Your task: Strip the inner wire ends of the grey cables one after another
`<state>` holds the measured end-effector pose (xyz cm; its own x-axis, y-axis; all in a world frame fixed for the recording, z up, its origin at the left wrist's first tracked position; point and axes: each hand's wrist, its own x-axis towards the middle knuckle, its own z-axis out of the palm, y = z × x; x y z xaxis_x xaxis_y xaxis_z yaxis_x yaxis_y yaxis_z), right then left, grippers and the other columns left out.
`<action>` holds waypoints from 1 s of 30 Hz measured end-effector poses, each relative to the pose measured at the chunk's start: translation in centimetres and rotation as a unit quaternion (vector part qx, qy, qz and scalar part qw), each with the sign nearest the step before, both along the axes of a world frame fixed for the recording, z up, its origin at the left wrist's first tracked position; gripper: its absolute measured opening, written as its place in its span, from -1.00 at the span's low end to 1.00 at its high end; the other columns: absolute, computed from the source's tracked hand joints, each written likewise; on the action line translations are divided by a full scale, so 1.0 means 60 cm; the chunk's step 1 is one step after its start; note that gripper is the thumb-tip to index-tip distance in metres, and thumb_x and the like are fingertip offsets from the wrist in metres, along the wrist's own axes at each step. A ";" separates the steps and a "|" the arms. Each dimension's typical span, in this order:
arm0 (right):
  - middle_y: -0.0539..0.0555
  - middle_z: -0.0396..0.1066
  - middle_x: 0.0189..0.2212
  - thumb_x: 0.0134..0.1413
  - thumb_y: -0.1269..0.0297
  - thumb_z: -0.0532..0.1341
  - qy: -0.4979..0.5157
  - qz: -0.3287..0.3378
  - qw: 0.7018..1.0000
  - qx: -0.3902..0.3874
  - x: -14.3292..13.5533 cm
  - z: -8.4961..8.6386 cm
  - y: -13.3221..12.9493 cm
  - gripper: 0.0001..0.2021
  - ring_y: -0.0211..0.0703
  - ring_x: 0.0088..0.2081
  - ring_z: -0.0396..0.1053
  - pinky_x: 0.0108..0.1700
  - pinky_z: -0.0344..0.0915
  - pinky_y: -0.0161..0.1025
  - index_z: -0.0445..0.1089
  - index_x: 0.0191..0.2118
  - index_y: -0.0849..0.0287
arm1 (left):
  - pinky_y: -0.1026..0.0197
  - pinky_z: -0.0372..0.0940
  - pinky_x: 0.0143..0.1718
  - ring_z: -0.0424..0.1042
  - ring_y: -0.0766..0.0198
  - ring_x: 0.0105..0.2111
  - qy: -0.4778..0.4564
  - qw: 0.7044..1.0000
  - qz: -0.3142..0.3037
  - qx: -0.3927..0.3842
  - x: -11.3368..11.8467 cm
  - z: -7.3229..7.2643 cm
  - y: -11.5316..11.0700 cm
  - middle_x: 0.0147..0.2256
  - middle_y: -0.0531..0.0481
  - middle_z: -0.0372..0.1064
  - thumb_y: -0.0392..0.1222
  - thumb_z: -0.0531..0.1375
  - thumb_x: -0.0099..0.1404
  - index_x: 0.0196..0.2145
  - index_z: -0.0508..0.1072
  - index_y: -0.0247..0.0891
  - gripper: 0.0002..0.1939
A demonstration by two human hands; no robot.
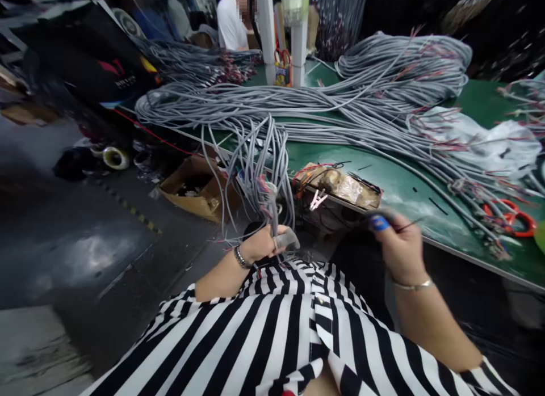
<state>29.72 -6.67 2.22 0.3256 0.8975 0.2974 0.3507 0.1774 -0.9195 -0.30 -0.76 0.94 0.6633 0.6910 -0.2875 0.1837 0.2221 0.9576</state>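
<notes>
My left hand [261, 244] is closed around the end of a bundle of grey cables [272, 206], low in front of the striped shirt. A whitish, translucent wrap [287, 238] shows at its fingers. Colored wires [264, 184] stick out near the gripped bundle. To the right, my right hand [402, 245] is raised by the table's edge, slightly blurred, with blue tape on its thumb. Its fingers are pinched on a thin black strand [411, 224]; whether that is a tube or a tie is unclear.
Long grey cables [298, 104] cover much of the green table [315, 152]. A cardboard tray [353, 192] with a pink clip [318, 200] lies at its front edge. Red-handled scissors [511, 217] rest at right. An open carton [191, 192] is below. Another person [232, 21] is behind.
</notes>
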 end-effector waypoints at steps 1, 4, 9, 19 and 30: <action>0.08 0.45 -0.42 0.08 0.15 0.26 0.015 0.075 0.997 -0.025 -0.029 0.000 -0.006 -0.78 -0.18 -0.40 0.38 -0.32 0.34 -0.21 0.49 -0.24 0.17 | 0.42 -0.13 -0.76 0.01 0.54 -0.78 0.008 1.000 -0.008 0.005 0.011 0.000 0.000 -0.71 0.18 0.11 0.19 0.20 0.19 -0.42 0.41 -0.36 -0.53; 0.07 0.48 -0.34 0.08 0.15 0.26 0.051 0.213 0.974 -0.063 -0.105 -0.001 -0.010 -0.76 -0.19 -0.34 0.41 -0.25 0.38 -0.23 0.46 -0.19 0.17 | 0.42 -0.08 -0.75 0.03 0.53 -0.77 0.031 0.999 -0.009 0.019 0.044 0.001 -0.002 -0.70 0.18 0.12 0.14 0.23 0.17 -0.49 0.35 -0.33 -0.58; 0.01 0.41 -0.45 0.02 0.13 0.31 0.049 0.148 0.987 -0.023 -0.151 0.015 0.007 -0.75 -0.23 -0.45 0.33 -0.37 0.33 -0.28 0.41 -0.23 0.16 | 0.36 0.14 -0.61 0.17 0.44 -0.66 -0.015 0.998 -0.024 0.056 0.074 -0.030 -0.004 -0.66 0.12 0.20 0.06 0.31 0.11 -0.55 0.36 -0.34 -0.61; 0.05 0.49 -0.41 -0.06 0.15 0.36 0.144 0.110 0.983 -0.026 -0.131 -0.023 0.026 -0.81 -0.17 -0.37 0.39 -0.25 0.36 -0.21 0.50 -0.37 0.17 | 0.19 0.34 -0.06 0.42 0.15 -0.04 -0.143 0.976 0.124 0.106 -0.001 -0.063 -0.021 -0.07 -0.18 0.47 -0.07 0.26 0.22 -0.11 0.50 -0.27 -0.67; 0.08 0.49 -0.44 -0.07 0.17 0.35 0.078 0.123 0.989 -0.009 -0.057 -0.008 0.011 -0.83 -0.13 -0.40 0.42 -0.31 0.38 -0.17 0.53 -0.35 0.13 | 0.44 -0.05 -0.80 0.15 0.50 -0.80 -0.042 0.813 0.523 0.252 -0.258 0.007 0.015 -0.62 0.12 0.37 -0.17 0.25 0.17 -0.20 0.47 -0.32 -0.75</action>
<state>26.31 -6.04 1.72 0.1371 0.9600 0.2441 0.1521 0.2231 -0.9628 -15.79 0.13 1.35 -0.3608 0.9055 0.2233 0.0767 -0.2099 0.9747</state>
